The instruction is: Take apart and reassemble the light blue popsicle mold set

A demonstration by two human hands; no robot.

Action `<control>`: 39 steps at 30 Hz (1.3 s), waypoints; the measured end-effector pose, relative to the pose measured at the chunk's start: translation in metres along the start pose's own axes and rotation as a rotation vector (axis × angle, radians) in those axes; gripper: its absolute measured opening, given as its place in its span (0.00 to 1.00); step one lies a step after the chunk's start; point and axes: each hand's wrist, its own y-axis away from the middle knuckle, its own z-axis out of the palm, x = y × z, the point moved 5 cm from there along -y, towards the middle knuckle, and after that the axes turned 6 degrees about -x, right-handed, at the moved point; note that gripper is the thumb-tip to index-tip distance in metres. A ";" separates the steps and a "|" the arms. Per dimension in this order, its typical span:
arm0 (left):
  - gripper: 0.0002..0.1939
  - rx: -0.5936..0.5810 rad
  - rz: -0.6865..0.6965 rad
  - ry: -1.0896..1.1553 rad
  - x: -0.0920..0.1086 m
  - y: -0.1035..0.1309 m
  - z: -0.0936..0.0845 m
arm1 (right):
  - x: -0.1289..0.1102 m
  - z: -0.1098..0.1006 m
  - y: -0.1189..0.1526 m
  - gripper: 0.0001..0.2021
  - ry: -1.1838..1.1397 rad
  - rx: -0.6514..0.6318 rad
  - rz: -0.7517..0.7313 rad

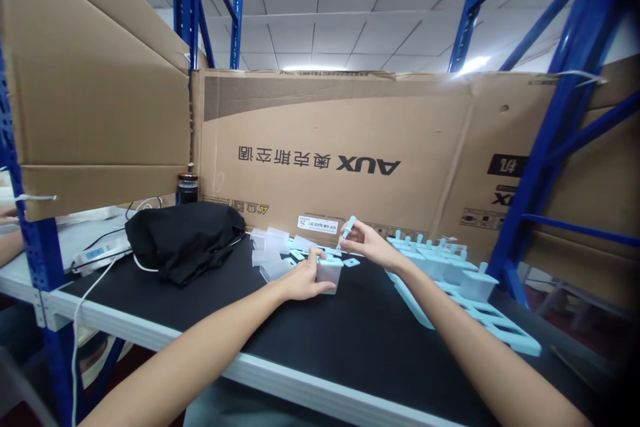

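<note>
My left hand [303, 278] is wrapped round a translucent ice pop mold [329, 277] that stands on the black tabletop, a light blue lid on top of it. Pinched in my right hand [364, 241] is a light blue ice pop stick [349, 227], held tilted just above and to the right of the mold. Loose light blue lids [351, 262] lie around the mold. Several clear mold cups [273, 269] are bunched behind and left of my left hand. On the right, past my right forearm, a light blue rack [515, 340] carries several molds with sticks pointing up [477, 283].
A black cloth bundle [185, 240] rests on the table's left side, near a white power strip [100, 252] and cables. Behind stands a dark jar [188, 188]. A large cardboard panel [320, 120] walls off the back. Blue shelf posts [555, 127] rise at both sides.
</note>
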 end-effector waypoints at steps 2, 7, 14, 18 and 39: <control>0.29 0.003 -0.006 0.006 0.000 0.000 0.000 | -0.003 0.007 0.007 0.19 -0.003 -0.026 -0.033; 0.29 -0.003 0.003 0.025 0.003 -0.001 0.000 | 0.001 0.023 0.009 0.18 0.118 -0.060 -0.094; 0.28 0.006 -0.011 0.036 0.001 -0.001 -0.001 | -0.003 0.031 0.012 0.18 0.282 -0.044 -0.092; 0.29 0.005 -0.021 0.045 0.000 -0.002 -0.001 | -0.006 0.032 0.016 0.18 0.319 -0.042 -0.086; 0.35 -0.036 -0.030 0.085 -0.001 -0.003 -0.003 | 0.006 0.020 0.028 0.20 0.341 -0.055 0.029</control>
